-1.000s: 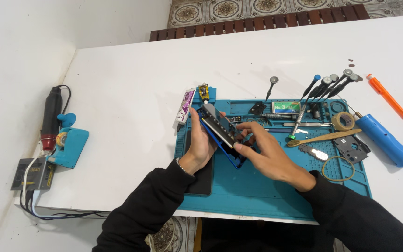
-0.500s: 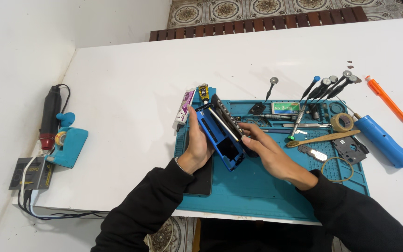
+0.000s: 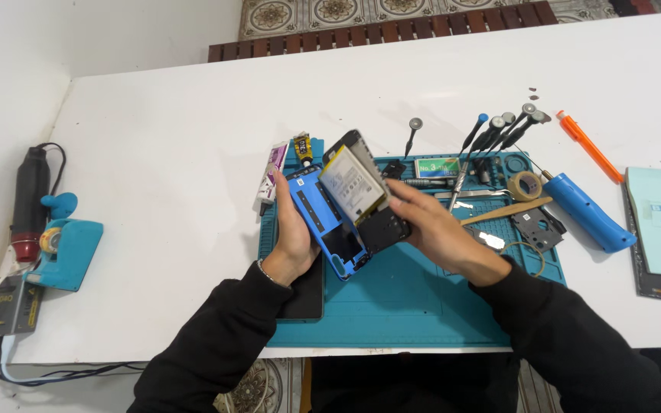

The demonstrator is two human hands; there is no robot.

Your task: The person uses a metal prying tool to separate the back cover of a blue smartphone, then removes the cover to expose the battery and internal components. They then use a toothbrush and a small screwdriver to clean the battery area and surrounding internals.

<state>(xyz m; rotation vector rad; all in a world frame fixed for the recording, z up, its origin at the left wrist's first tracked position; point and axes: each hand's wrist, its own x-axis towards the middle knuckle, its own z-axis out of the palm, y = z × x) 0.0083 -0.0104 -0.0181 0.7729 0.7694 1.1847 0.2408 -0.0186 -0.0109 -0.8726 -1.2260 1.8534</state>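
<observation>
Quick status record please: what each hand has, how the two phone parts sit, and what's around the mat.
left hand: holds the blue back cover from its left edge
right hand: grips the phone body, battery side up
parts: body tilted up off the cover, the two meeting near their lower ends
surface: teal work mat on a white table
right of the hands: screwdrivers, tape roll, blue tool
far left: hot air gun

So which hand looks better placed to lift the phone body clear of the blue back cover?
Probably the right hand: it grips the phone body, already tilted up from the blue back cover. The left hand cradles that cover from the side.
</observation>
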